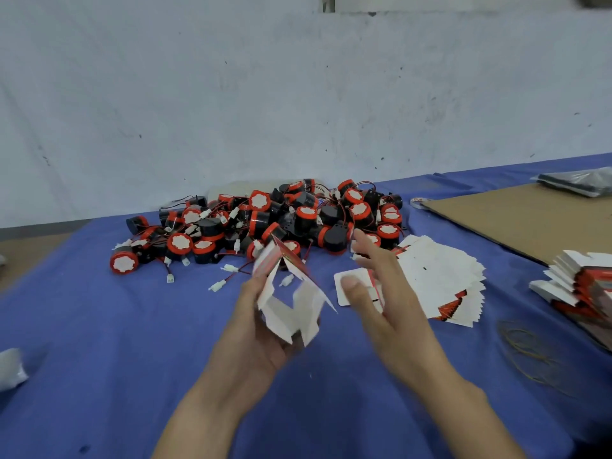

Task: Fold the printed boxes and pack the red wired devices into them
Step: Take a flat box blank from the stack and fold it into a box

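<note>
Hands fold printed box (281, 313)

Curled fingers of the left hand (261, 336) grip it above the blue table (99, 326). Just right, the right hand (387, 299) hovers, fingers spread wide, empty. Farther off, the red wired devices (275, 220) lie heaped.

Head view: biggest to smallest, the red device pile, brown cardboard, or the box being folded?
1. red device pile
2. brown cardboard, cut off by the frame
3. half-folded box, held nearer the camera
</note>
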Action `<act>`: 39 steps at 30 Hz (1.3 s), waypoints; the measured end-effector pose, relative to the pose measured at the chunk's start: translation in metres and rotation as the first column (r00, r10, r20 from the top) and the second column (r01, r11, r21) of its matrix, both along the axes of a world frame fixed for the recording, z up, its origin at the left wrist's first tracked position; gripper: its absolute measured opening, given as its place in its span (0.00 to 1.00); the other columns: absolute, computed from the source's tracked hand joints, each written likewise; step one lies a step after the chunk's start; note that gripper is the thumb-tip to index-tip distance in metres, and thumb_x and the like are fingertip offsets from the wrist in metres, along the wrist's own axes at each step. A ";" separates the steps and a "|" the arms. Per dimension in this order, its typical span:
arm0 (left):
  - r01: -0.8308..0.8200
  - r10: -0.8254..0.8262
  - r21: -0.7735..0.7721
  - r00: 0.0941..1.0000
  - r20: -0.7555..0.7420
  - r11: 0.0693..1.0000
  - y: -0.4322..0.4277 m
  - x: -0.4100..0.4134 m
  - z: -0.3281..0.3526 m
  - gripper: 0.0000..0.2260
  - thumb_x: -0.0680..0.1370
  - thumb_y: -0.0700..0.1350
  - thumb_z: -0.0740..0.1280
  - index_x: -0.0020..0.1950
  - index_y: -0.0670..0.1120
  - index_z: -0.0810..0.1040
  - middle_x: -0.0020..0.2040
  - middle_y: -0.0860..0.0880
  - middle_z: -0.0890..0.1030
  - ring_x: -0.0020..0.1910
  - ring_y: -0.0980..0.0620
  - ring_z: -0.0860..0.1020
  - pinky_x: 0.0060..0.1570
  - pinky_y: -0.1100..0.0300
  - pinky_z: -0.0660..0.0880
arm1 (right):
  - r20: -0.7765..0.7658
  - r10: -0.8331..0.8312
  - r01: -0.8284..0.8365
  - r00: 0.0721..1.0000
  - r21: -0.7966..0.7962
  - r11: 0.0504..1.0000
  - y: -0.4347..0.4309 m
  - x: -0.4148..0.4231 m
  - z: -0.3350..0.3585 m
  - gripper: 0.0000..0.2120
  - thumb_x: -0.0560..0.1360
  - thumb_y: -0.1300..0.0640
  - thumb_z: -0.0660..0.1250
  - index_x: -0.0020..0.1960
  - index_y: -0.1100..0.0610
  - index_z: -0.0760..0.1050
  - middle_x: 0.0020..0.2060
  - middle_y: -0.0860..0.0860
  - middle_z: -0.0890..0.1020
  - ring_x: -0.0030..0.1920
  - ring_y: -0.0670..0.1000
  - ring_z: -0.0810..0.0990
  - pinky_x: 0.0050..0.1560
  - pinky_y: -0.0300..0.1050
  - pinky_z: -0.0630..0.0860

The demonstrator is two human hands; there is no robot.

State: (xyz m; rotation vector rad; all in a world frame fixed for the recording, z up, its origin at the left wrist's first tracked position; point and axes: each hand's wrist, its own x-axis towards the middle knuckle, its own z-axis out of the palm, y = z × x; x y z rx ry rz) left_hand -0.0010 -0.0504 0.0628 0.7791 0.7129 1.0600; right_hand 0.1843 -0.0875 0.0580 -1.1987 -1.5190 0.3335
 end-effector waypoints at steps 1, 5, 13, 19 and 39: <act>0.065 -0.062 -0.083 0.998 0.032 0.994 0.000 -0.005 0.001 0.24 0.70 0.58 0.75 0.61 0.46 0.79 0.56 0.39 0.83 0.52 0.35 0.83 0.46 0.44 0.82 | 0.156 0.030 -0.031 0.987 0.003 1.000 -0.001 0.003 0.003 0.32 0.75 0.26 0.56 0.76 0.30 0.53 0.73 0.28 0.61 0.74 0.36 0.60 0.67 0.27 0.62; 0.292 -0.281 -0.160 0.955 0.091 0.943 -0.003 -0.012 0.016 0.42 0.53 0.56 0.86 0.62 0.41 0.81 0.55 0.38 0.82 0.38 0.37 0.82 0.35 0.50 0.78 | 0.580 0.121 -0.158 0.806 0.013 0.987 -0.001 -0.001 0.019 0.48 0.69 0.24 0.63 0.79 0.34 0.41 0.78 0.31 0.45 0.79 0.38 0.43 0.78 0.51 0.48; 0.450 -0.451 -0.028 0.886 -0.110 0.892 0.006 -0.023 0.044 0.22 0.56 0.65 0.80 0.37 0.48 0.88 0.32 0.46 0.82 0.25 0.48 0.79 0.22 0.61 0.73 | 0.738 -0.019 -0.220 0.675 0.226 0.949 0.016 -0.015 0.051 0.52 0.69 0.24 0.63 0.82 0.43 0.43 0.78 0.41 0.56 0.79 0.41 0.51 0.79 0.47 0.55; 0.160 -0.088 0.253 0.958 -0.273 0.954 0.031 -0.007 0.049 0.40 0.64 0.76 0.60 0.68 0.54 0.77 0.55 0.47 0.85 0.42 0.45 0.85 0.39 0.50 0.81 | 0.056 0.071 -0.078 0.996 0.127 0.989 0.029 -0.019 0.033 0.37 0.69 0.21 0.57 0.75 0.29 0.55 0.71 0.30 0.59 0.69 0.29 0.63 0.57 0.22 0.67; 0.050 0.162 0.565 0.934 -0.319 0.823 0.017 0.015 0.028 0.34 0.68 0.68 0.60 0.72 0.60 0.69 0.57 0.62 0.83 0.55 0.61 0.82 0.45 0.69 0.78 | -0.135 0.033 -0.018 0.990 0.108 0.994 0.041 -0.053 0.012 0.22 0.77 0.26 0.50 0.61 0.34 0.72 0.66 0.34 0.74 0.67 0.43 0.74 0.60 0.49 0.76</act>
